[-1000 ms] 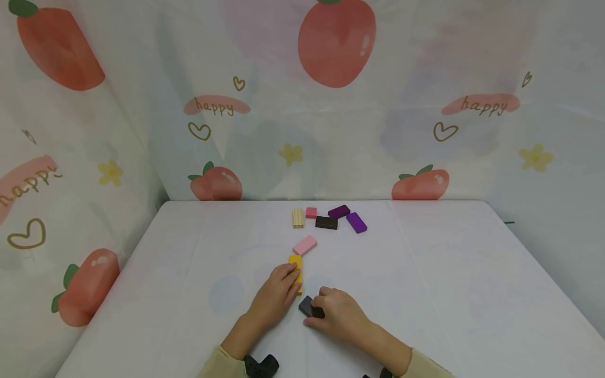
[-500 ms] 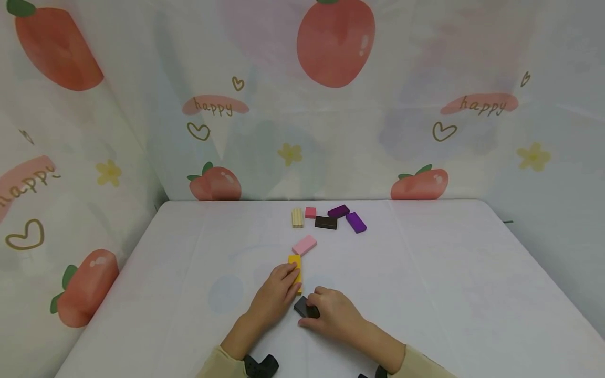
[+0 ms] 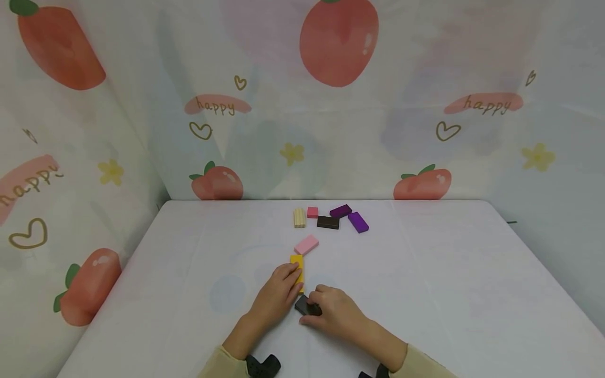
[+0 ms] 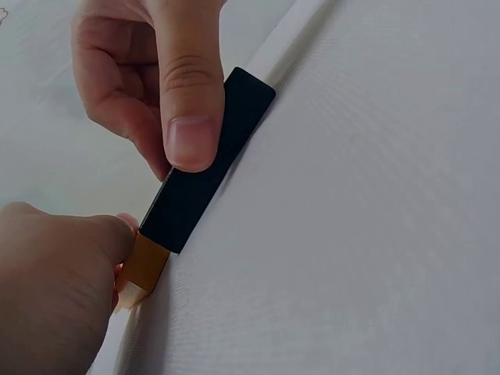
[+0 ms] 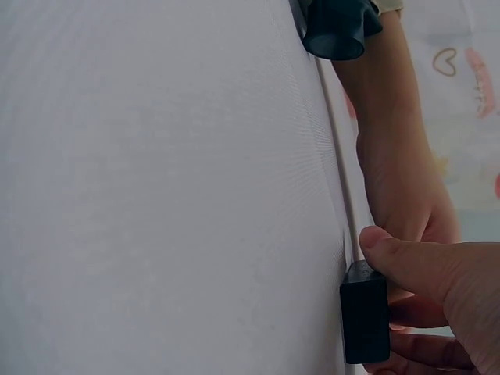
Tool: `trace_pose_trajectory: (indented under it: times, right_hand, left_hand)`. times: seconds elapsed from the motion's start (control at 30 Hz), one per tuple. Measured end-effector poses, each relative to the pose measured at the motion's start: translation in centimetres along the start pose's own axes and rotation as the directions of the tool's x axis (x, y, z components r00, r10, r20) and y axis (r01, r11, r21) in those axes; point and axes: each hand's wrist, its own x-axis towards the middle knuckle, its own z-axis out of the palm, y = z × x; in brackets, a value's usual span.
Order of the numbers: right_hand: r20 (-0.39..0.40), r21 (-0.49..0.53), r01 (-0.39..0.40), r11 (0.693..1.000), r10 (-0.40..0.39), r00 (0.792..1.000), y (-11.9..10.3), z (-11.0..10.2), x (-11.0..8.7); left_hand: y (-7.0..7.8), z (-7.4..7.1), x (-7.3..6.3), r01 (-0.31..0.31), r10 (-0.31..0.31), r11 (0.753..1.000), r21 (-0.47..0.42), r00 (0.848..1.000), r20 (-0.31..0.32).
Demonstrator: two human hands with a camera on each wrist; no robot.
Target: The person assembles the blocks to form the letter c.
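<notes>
The left hand lays its fingers on a yellow rectangular block on the white-covered table; whether they grip it cannot be told; the right hand pinches a dark grey rectangular block just beside its near end.

Behind the white table there hangs a pale cloth, printed with red fruits, yellow flowers and the word "happy". The light is rather dim.

Left grip partly covers yellow block; right grip partly covers dark block.
</notes>
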Motion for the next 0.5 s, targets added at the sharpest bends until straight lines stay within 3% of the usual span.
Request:
trace_pose_trajectory:
  times: [0.5]
  right_hand:
    - [-0.025, -0.004, 0.031, 1.0, -0.031, 0.999, 0.52, -0.02, 0.04]
  left_hand:
    - [-0.1, 0.06, 0.02, -0.017, 0.017, 1.0, -0.008, 1.0, -0.017]
